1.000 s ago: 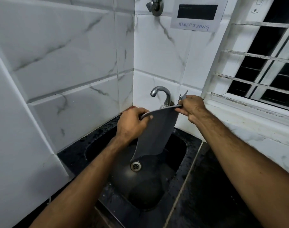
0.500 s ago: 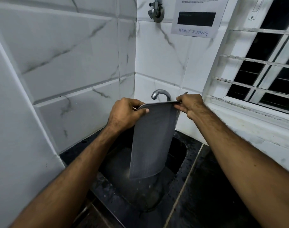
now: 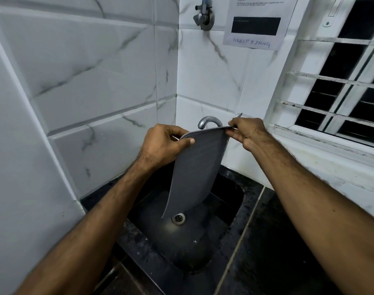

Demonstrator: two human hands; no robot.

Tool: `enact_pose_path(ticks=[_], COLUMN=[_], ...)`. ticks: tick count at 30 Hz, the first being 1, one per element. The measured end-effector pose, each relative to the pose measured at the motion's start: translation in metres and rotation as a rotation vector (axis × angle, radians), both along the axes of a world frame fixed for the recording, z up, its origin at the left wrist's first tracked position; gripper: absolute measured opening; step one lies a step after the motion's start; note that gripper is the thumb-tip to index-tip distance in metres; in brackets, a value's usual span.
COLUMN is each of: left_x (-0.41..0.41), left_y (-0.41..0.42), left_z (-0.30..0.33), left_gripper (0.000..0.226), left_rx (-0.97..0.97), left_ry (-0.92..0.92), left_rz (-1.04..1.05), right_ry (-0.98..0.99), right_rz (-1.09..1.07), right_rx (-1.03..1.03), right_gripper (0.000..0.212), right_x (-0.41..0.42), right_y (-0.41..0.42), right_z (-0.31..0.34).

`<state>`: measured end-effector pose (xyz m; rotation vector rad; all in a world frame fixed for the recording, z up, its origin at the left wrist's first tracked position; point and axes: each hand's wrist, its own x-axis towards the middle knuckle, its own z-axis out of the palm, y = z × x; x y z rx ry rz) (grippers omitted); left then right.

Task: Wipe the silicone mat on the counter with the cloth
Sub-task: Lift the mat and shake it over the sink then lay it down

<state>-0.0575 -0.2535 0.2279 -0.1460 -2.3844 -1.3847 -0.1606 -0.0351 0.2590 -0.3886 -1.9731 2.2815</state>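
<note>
Black speckled stone makes up the surface (image 3: 288, 241), wet-looking and dark, filling the lower frame from 5 to 7 o'clock, with a thin pale seam running through it at about 5 o'clock. Set into it near the centre is a dark sink (image 3: 181, 241) whose round metal drain (image 3: 178, 218) sits just below the middle of the view. Two bare forearms reach in from 7 and 4 o'clock toward the centre. Between the hands hangs the grey silicone mat (image 3: 196, 169), held up over the sink, clear of the surface, its lower corner curling down just above the drain. The left hand (image 3: 160, 143) grips the mat's upper left corner, thumb lying across the front face and fingers curled behind it. The right hand (image 3: 248, 133) pinches the upper right corner between thumb and curled fingers, so the top edge stretches between both hands. Just behind that top edge, the curved metal tap (image 3: 207, 121) rises at the centre. Beyond it stand white marble-veined wall tiles (image 3: 86, 81) from 9 to 12 o'clock, a wall valve (image 3: 204, 17) at 12 o'clock, a taped paper notice (image 3: 256, 24) at 1 o'clock, and a white barred window (image 3: 341, 92) at 2 o'clock.
</note>
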Motion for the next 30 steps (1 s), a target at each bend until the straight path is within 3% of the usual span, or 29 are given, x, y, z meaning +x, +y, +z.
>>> enact_pose_path(ticks=[12,22,30], left_x=[0.012,0.018,0.018], left_y=[0.000,0.008,0.009], left_z=[0.000,-0.011,-0.014], left_gripper=[0.016,0.014,0.015], left_rx=[0.160,0.111,0.096], left_ry=[-0.040,-0.082,-0.114], left_rz=[-0.113,-0.195,-0.208], right_ry=[0.068,0.090,0.050], right_rz=[0.003,0.065,0.020], right_rx=[-0.016,0.139,0.057], right_gripper=[0.013,0.025,0.024], right_x=[0.007,0.007,0.015], right_y=[-0.005,0.004,0.008], right_z=[0.004,-0.005,-0.013])
